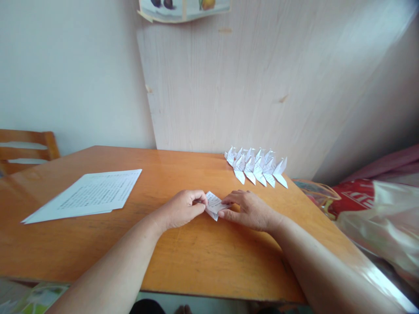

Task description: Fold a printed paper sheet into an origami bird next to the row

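Note:
A small folded piece of printed white paper lies on the orange wooden table, held from both sides. My left hand pinches its left edge with curled fingers. My right hand presses and pinches its right side, fingers closed over it. Behind them, near the table's far right edge, several finished white folded paper figures stand in a row.
A stack of printed sheets lies on the table's left part. A wooden chair back stands at far left. A leaning pale wooden board backs the table. Plastic bags sit to the right of it.

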